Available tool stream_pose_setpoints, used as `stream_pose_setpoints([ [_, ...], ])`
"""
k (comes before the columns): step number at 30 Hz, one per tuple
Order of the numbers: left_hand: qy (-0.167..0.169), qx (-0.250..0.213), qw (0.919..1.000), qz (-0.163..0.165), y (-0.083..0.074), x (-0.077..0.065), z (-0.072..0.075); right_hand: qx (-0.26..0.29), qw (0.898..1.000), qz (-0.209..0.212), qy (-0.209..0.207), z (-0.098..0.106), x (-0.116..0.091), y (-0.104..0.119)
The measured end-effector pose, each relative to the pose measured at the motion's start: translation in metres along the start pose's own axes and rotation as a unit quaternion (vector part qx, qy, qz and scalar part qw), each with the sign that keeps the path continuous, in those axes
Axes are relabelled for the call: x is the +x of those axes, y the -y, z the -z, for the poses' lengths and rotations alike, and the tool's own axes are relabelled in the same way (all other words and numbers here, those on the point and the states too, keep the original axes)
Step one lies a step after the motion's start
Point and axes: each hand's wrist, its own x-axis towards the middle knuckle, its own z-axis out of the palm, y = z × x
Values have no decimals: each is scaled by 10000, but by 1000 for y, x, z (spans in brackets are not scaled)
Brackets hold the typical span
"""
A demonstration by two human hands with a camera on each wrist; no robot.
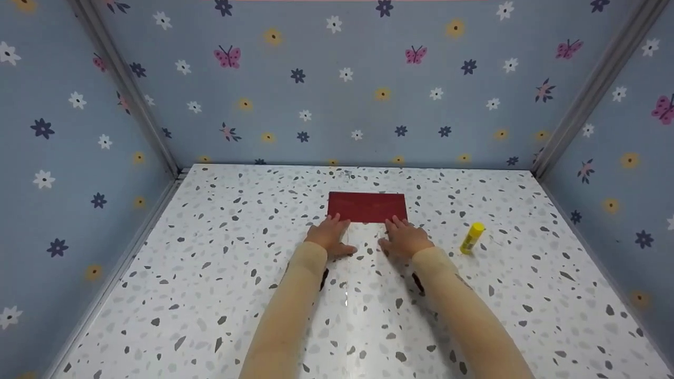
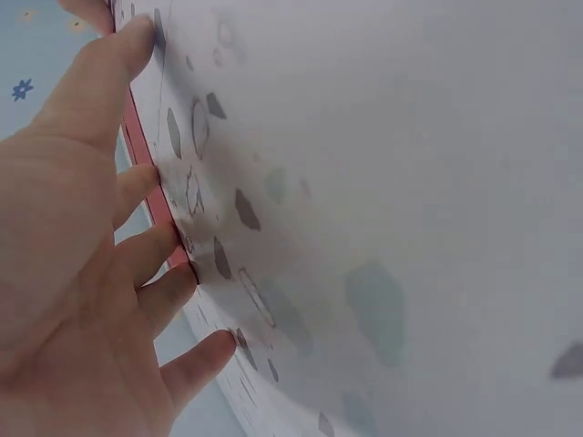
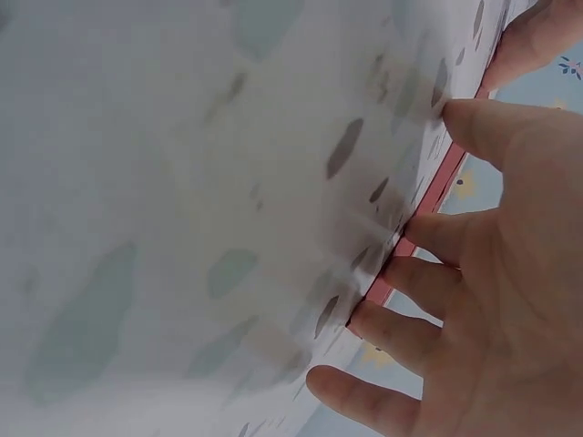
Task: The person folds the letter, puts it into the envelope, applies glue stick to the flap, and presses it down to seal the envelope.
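Observation:
A flat dark red rectangle (image 1: 367, 207), like a sheet of paper or card, lies on the speckled table. My left hand (image 1: 328, 236) touches its near left corner with fingers spread and straight. At the near right corner, my right hand (image 1: 405, 238) rests its fingertips in the same way. Both thumbs point inward over the tabletop. In the left wrist view the fingertips (image 2: 187, 273) meet the red edge (image 2: 157, 196), with the little finger beyond the corner. The right wrist view likewise has fingertips (image 3: 392, 270) along the red edge (image 3: 441, 176).
A yellow glue stick (image 1: 472, 238) lies on the table (image 1: 221, 273) to the right of my right hand. Blue flower-and-butterfly panels (image 1: 363, 89) stand around the back and sides, with grey metal strips (image 1: 595, 84) at the corners.

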Motion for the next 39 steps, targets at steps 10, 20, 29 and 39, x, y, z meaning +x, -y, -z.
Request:
stream_pose_setpoints([
  [10,-30,-193,9998,33,-1,-1,-1,-13,10000,-25,6,-1,2,0],
  [20,34,-319,9995,42,-1,4,-4,-133,9993,33,-352,-4,0,2],
  [29,-113,-434,9990,6,-4,0,-8,-523,9968,139,-592,-6,0,6],
  [39,-355,167,9990,-192,-9,-19,-18,-460,9931,425,-987,-15,-23,-3],
])
